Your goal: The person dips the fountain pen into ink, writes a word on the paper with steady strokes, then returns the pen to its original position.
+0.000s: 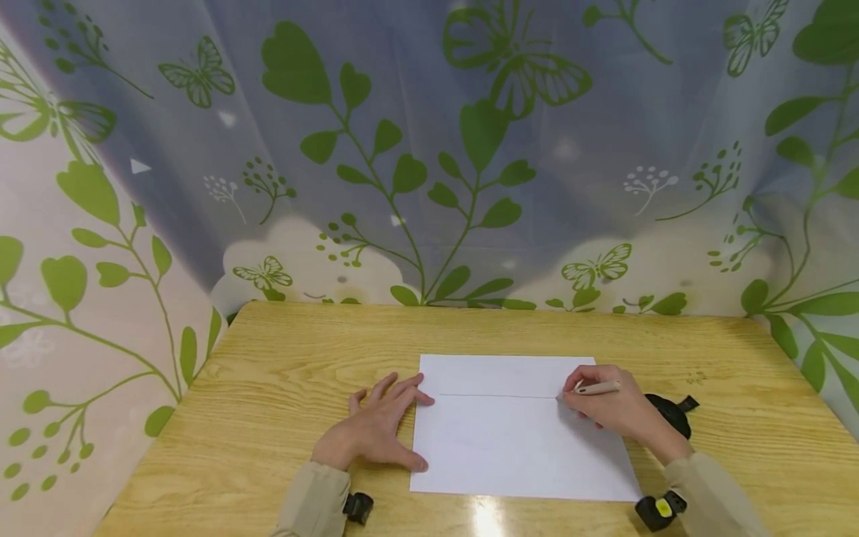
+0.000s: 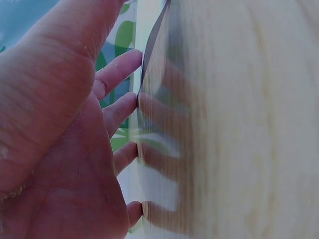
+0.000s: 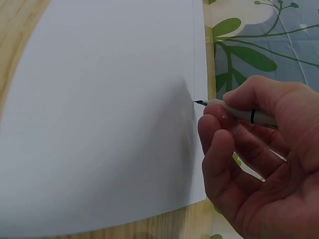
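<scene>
A white sheet of paper (image 1: 496, 447) lies on the wooden table, with one thin, nearly straight line (image 1: 496, 395) running across its upper part. My right hand (image 1: 607, 399) pinches a light-coloured pen (image 1: 599, 388) between thumb and fingers. In the right wrist view the dark tip of the pen (image 3: 199, 102) meets the paper at the end of the line. Over the sheet's left edge, my left hand (image 1: 382, 425) is spread, its thumb and some fingertips on the paper. The left wrist view shows its fingertips (image 2: 130, 102) pressed down on the surface.
Beside the right wrist, a black object with a short strap (image 1: 671, 414) lies on the wooden table (image 1: 302, 358). A curtain (image 1: 416, 209) with green leaves and butterflies hangs behind the table's far edge. Both wrists wear black devices.
</scene>
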Demonstrator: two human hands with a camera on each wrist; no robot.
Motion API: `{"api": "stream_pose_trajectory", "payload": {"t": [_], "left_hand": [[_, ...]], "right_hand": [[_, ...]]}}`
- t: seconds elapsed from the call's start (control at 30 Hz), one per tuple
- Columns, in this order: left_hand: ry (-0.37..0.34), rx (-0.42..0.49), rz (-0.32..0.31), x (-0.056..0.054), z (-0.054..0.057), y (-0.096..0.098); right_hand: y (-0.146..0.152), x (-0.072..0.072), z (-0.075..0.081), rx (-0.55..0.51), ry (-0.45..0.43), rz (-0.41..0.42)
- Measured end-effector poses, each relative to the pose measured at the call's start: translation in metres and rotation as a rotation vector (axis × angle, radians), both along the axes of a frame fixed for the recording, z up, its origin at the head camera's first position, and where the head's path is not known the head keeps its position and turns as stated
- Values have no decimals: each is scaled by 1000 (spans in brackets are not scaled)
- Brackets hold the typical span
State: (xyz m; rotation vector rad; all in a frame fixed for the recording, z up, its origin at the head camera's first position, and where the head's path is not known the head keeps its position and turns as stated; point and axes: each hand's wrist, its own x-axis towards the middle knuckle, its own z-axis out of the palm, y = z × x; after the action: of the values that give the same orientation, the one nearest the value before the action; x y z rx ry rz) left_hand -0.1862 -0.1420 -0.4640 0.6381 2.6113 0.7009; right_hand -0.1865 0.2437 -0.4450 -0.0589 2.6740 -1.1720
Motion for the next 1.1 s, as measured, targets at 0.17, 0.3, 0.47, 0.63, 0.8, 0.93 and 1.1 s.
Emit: {"api": "stream_pose_trajectory", "payload": {"t": [0.17,0.3,0.47,0.63,0.8,0.93,1.1], "left_hand": [[-4,-1,-1,1,1,0],[-1,0,-4,1,2,1],[9,7,-7,1,4,1],[15,3,-8,2,4,1],[21,-10,-10,2,4,1],[22,-15,-10,2,4,1],[18,-17,-6,2,4,1]], "right_hand": [[3,1,1,27,13,2],[7,2,2,22,13,5],[10,3,4,28,34,5],[11,4,5,33,39,10],[13,3,5,43,46,21],[15,3,4,59,53,20],[16,3,5,73,45,15]]}}
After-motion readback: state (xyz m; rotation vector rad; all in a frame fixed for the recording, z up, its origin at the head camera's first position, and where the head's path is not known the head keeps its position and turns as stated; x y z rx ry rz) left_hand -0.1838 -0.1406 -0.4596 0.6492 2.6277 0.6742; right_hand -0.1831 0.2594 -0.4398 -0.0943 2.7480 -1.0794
